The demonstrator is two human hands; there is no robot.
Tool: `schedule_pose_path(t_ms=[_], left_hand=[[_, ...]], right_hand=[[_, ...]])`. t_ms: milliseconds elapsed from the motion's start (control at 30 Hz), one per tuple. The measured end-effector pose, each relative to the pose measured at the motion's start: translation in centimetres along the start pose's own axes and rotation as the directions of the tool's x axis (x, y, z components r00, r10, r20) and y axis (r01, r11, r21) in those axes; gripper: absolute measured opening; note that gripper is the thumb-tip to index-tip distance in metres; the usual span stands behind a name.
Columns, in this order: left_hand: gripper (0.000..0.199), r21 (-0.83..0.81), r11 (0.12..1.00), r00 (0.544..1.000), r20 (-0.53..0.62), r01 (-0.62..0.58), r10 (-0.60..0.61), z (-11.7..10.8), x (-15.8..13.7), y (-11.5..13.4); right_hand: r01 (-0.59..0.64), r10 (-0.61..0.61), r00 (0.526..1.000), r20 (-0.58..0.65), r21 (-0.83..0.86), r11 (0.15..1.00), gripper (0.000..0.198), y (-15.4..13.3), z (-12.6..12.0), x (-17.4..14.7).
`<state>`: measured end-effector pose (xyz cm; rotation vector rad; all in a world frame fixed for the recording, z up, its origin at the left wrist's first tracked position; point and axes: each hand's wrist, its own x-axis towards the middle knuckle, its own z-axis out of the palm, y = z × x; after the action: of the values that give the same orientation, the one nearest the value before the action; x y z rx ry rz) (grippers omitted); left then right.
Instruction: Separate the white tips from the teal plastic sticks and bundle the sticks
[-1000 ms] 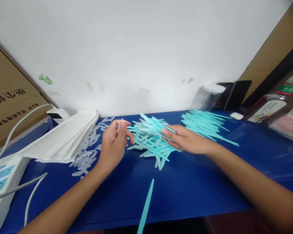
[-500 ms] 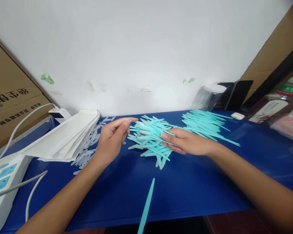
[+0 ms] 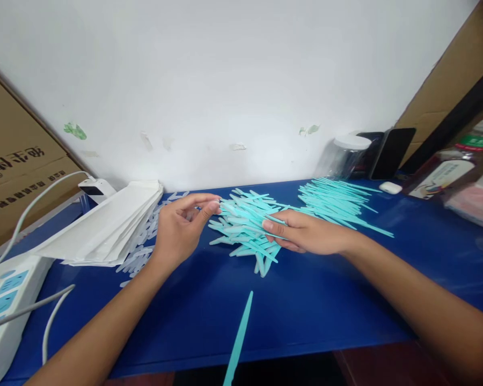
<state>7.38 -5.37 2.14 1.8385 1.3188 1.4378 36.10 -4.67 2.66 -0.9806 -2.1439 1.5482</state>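
Note:
My right hand (image 3: 295, 230) is closed around a bundle of slim turquoise sticks (image 3: 247, 214) that look like eyebrow razors, their tips pointing left. At those tips, the thumb and forefinger of my left hand (image 3: 185, 222) are pinched together; what lies between them is too small to make out. Below the bundle is a loose pile of the same razors (image 3: 253, 249), several with whitish, see-through covers on their ends. Small translucent caps (image 3: 139, 257) lie scattered beyond my left forearm. A single razor (image 3: 239, 338) points up from the table's front edge.
More turquoise razors (image 3: 338, 201) are heaped at the back right, by a clear jar (image 3: 342, 158) and a phone (image 3: 392, 153). White paper sleeves (image 3: 100, 230), a power strip (image 3: 12, 305) and cables are on the left. A bottle (image 3: 446, 166) stands far right.
My left hand has turned slightly and its fingertips have closed against the tips of the bundle. The right hand keeps its hold with barely any movement. The view has shifted slightly.

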Motion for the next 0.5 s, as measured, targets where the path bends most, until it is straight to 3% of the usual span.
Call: schedule_pose_path(t_ms=[233, 400, 500], left_hand=[[0.036, -0.187, 0.982, 0.997, -0.076, -0.004, -0.01, 0.2, 0.0, 0.4], [0.025, 0.053, 0.992, 0.98, -0.162, -0.111, 0.118, 0.0, -0.2, 1.0], [0.024, 0.033, 0.996, 0.982, -0.167, -0.079, 0.083, 0.1, -0.2, 1.1]], right_hand=[[0.001, -0.001, 1.0, -0.005, -0.005, 1.0, 0.055, -0.2, 0.0, 0.0], [0.009, -0.009, 1.0, 0.002, -0.004, 1.0, 0.054, 0.0, 0.1, 0.1], [0.029, -0.029, 0.999, 0.015, -0.007, 1.0, 0.054, 0.1, 0.2, 0.1]])
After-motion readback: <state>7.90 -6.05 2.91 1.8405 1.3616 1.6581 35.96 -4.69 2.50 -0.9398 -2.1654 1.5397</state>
